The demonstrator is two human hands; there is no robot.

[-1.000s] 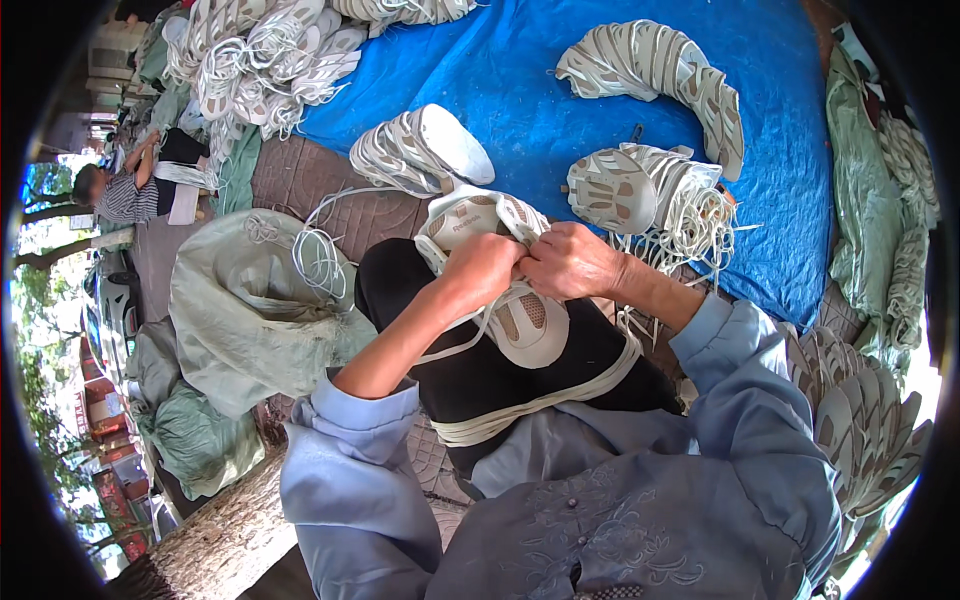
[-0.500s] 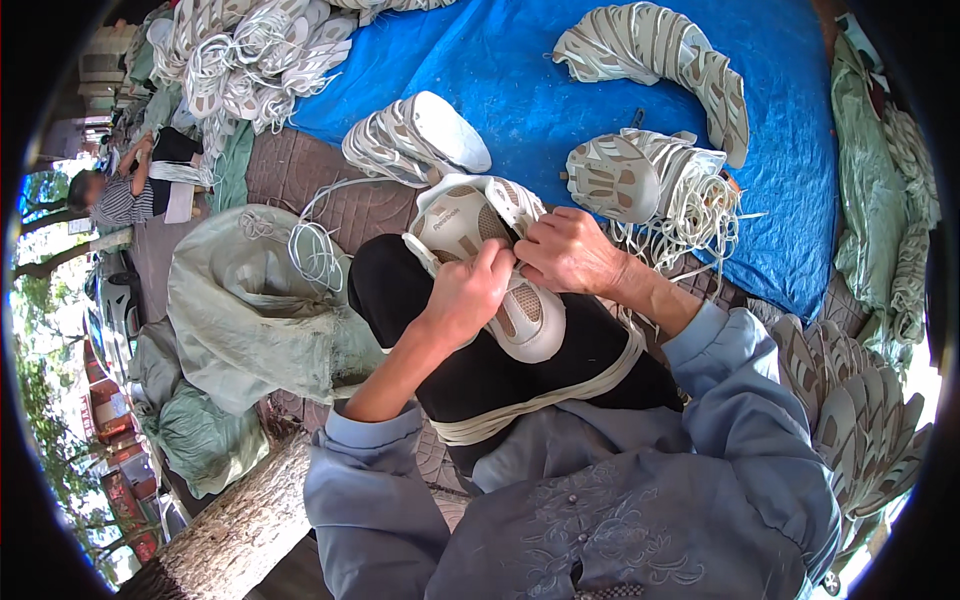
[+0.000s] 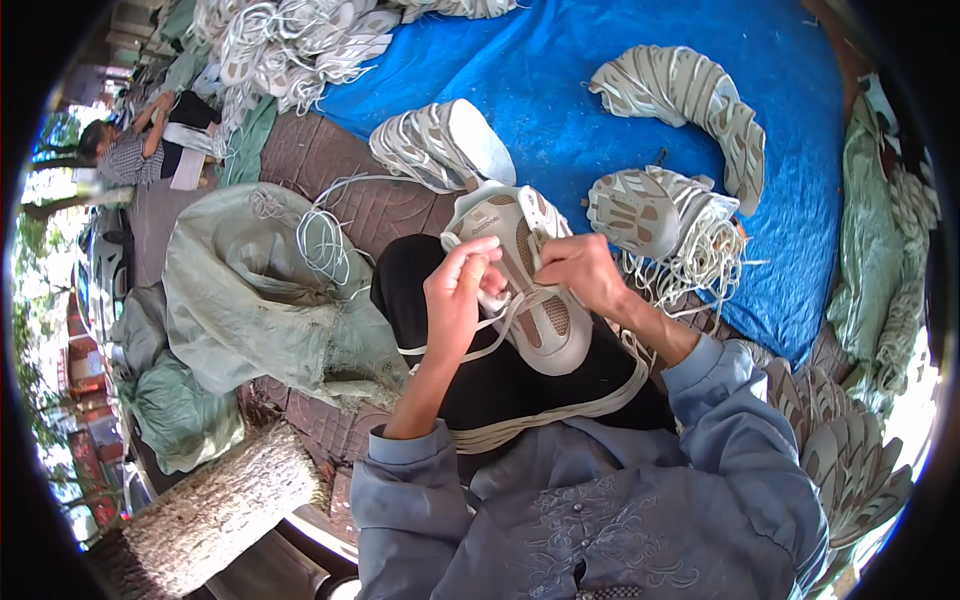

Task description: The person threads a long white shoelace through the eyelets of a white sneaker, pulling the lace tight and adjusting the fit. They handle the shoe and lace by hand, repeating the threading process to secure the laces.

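- The left hand (image 3: 455, 295) pinched a white strap (image 3: 478, 340) on the shoe upper (image 3: 530, 280).
- The right hand (image 3: 580, 272) gripped the upper's edge, perhaps a strap too.

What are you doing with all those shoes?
A person sits with a pale grey shoe upper on their lap. The left hand and right hand both pinch a white lace at its middle, and loose ends trail over the dark trousers. More uppers lie in fanned stacks on a blue tarp, with a bundle of white laces on a green sack to the left. Another person is bent over farther off.
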